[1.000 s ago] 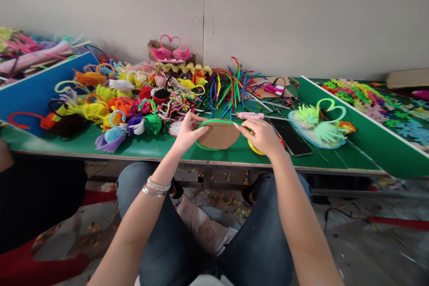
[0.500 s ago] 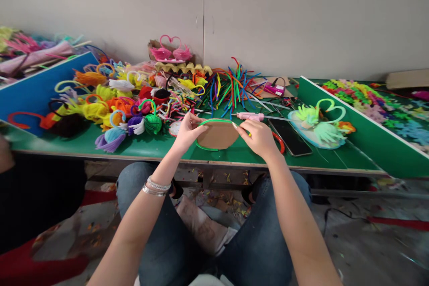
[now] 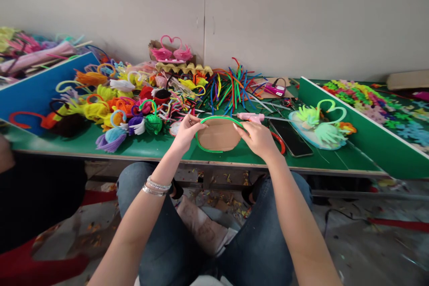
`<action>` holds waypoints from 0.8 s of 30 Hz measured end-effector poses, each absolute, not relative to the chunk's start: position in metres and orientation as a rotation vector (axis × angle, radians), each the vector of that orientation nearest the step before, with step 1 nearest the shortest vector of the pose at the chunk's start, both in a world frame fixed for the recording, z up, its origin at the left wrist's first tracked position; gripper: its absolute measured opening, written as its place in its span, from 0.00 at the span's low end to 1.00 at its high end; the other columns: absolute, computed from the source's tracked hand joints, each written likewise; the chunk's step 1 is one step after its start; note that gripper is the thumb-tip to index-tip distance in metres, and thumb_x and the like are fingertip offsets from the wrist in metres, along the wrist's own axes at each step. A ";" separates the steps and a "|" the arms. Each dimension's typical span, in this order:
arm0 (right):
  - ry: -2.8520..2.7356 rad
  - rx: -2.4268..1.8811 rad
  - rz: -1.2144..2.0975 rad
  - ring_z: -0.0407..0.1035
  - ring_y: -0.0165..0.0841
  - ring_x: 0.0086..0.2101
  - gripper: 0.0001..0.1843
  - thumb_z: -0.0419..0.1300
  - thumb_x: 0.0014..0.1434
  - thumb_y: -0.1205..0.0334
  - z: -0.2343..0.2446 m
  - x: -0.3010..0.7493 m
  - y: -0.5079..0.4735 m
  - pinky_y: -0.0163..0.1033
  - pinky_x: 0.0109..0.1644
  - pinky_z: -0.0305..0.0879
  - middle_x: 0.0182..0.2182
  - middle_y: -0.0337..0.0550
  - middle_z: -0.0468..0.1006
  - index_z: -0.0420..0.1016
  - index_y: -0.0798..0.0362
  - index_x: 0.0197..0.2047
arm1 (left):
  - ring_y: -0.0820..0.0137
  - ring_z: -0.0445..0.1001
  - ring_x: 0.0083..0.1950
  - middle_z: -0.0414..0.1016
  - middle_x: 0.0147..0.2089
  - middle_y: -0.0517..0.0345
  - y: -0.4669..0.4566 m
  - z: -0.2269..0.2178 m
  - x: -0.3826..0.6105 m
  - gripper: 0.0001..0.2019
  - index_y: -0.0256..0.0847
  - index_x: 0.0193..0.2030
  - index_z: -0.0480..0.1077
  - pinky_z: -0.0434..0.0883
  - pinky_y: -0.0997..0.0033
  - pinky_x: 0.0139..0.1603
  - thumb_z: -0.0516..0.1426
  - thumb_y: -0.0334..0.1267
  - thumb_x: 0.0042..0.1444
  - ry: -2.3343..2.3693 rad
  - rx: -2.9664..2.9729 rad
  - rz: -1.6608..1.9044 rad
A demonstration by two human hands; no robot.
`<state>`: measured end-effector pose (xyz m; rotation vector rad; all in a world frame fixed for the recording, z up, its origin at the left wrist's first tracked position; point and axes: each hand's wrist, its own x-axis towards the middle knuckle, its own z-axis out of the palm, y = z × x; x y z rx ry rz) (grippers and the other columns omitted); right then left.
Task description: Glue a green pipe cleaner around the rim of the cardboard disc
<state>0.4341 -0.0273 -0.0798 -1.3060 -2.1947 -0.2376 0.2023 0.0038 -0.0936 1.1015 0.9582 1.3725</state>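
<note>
Between my hands is an oval piece of brown cardboard (image 3: 219, 136), held just above the table's front edge. A green pipe cleaner (image 3: 198, 142) runs along its left side, its top and part of its bottom edge. My left hand (image 3: 187, 133) pinches the upper left rim, thumb on the near face. At the upper right rim my right hand (image 3: 257, 136) is closed on the cardboard and the green strip, thumb in front. Just behind the right hand lies a pink glue gun (image 3: 251, 116). Orange scissor handles (image 3: 279, 143) show beside that hand.
Yarn and pipe-cleaner birds (image 3: 114, 103) crowd the left. Loose pipe cleaners (image 3: 234, 87) lie at the back. A black phone (image 3: 291, 137) and a swan piece on an oval base (image 3: 318, 132) are right, before a green divider (image 3: 362, 129). A blue divider (image 3: 43, 94) stands left.
The cardboard has tilted so more of its face shows. More of the green pipe cleaner is visible at the upper right, and my right hand has shifted slightly.
</note>
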 end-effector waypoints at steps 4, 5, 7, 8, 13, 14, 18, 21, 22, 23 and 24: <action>-2.140 -1.349 -0.056 0.69 0.36 0.28 0.23 0.44 0.65 0.46 -0.080 0.436 -0.027 0.39 0.31 0.60 0.24 0.43 0.73 0.70 0.50 0.28 | 0.75 0.69 0.30 0.67 0.25 0.66 0.003 -0.092 0.202 0.15 0.41 0.28 0.62 0.65 0.75 0.32 0.65 0.34 0.37 0.914 1.182 1.373; -2.133 -1.355 -0.029 0.69 0.36 0.27 0.24 0.44 0.64 0.45 -0.080 0.436 -0.027 0.39 0.31 0.60 0.23 0.43 0.72 0.69 0.50 0.27 | 0.75 0.70 0.31 0.68 0.27 0.66 0.003 -0.092 0.202 0.15 0.41 0.29 0.62 0.66 0.74 0.34 0.65 0.34 0.37 0.890 1.220 1.384; -2.124 -1.359 -0.006 0.68 0.35 0.26 0.26 0.43 0.64 0.43 -0.081 0.436 -0.027 0.39 0.31 0.59 0.22 0.42 0.71 0.68 0.50 0.26 | 0.72 0.73 0.36 0.72 0.31 0.63 0.003 -0.092 0.200 0.17 0.42 0.33 0.63 0.69 0.72 0.39 0.66 0.34 0.38 0.832 1.286 1.398; -2.120 -1.362 -0.009 0.67 0.35 0.25 0.26 0.42 0.64 0.43 -0.081 0.436 -0.027 0.39 0.31 0.59 0.21 0.42 0.71 0.68 0.50 0.25 | 0.71 0.74 0.38 0.74 0.34 0.62 0.003 -0.092 0.199 0.18 0.42 0.36 0.64 0.70 0.71 0.41 0.66 0.35 0.38 0.809 1.319 1.391; -2.114 -1.385 -0.094 0.65 0.34 0.24 0.28 0.41 0.64 0.43 -0.082 0.436 -0.028 0.38 0.32 0.57 0.20 0.42 0.69 0.68 0.50 0.24 | 0.65 0.75 0.48 0.78 0.45 0.52 0.002 -0.090 0.193 0.19 0.38 0.44 0.71 0.69 0.66 0.52 0.64 0.39 0.44 0.791 1.527 1.246; -2.115 -1.390 -0.111 0.65 0.34 0.25 0.28 0.41 0.64 0.43 -0.082 0.436 -0.028 0.38 0.33 0.57 0.21 0.42 0.70 0.69 0.51 0.24 | 0.64 0.75 0.49 0.78 0.46 0.50 0.002 -0.088 0.192 0.18 0.37 0.43 0.72 0.69 0.65 0.53 0.64 0.40 0.45 0.790 1.544 1.231; -2.122 -1.388 -0.157 0.66 0.36 0.27 0.29 0.41 0.65 0.43 -0.083 0.438 -0.027 0.38 0.33 0.56 0.21 0.45 0.71 0.70 0.52 0.25 | 0.62 0.75 0.50 0.78 0.48 0.47 -0.002 -0.081 0.191 0.20 0.35 0.44 0.74 0.69 0.63 0.55 0.64 0.44 0.45 0.816 1.530 1.180; -2.135 -1.364 -0.155 0.65 0.35 0.26 0.28 0.42 0.65 0.44 -0.084 0.439 -0.026 0.37 0.33 0.56 0.21 0.45 0.71 0.71 0.52 0.26 | 0.61 0.74 0.51 0.78 0.49 0.47 -0.005 -0.075 0.189 0.22 0.35 0.45 0.75 0.69 0.62 0.54 0.63 0.47 0.47 0.867 1.527 1.142; -2.138 -1.358 -0.151 0.65 0.35 0.26 0.28 0.42 0.65 0.44 -0.084 0.438 -0.026 0.37 0.32 0.56 0.22 0.45 0.71 0.72 0.53 0.27 | 0.61 0.74 0.51 0.78 0.48 0.47 -0.005 -0.073 0.188 0.22 0.35 0.45 0.75 0.69 0.62 0.54 0.63 0.48 0.47 0.892 1.533 1.132; -2.140 -1.352 -0.145 0.65 0.34 0.25 0.28 0.42 0.65 0.44 -0.084 0.438 -0.027 0.37 0.32 0.55 0.22 0.45 0.71 0.71 0.53 0.27 | 0.61 0.75 0.50 0.79 0.47 0.48 -0.006 -0.072 0.187 0.21 0.35 0.44 0.76 0.70 0.63 0.53 0.63 0.48 0.47 0.918 1.543 1.122; -2.141 -1.348 -0.140 0.65 0.34 0.25 0.28 0.41 0.65 0.44 -0.083 0.438 -0.027 0.36 0.32 0.55 0.22 0.44 0.71 0.71 0.53 0.27 | 0.61 0.75 0.49 0.79 0.46 0.48 -0.006 -0.072 0.186 0.21 0.35 0.43 0.77 0.70 0.63 0.52 0.63 0.49 0.47 0.942 1.552 1.113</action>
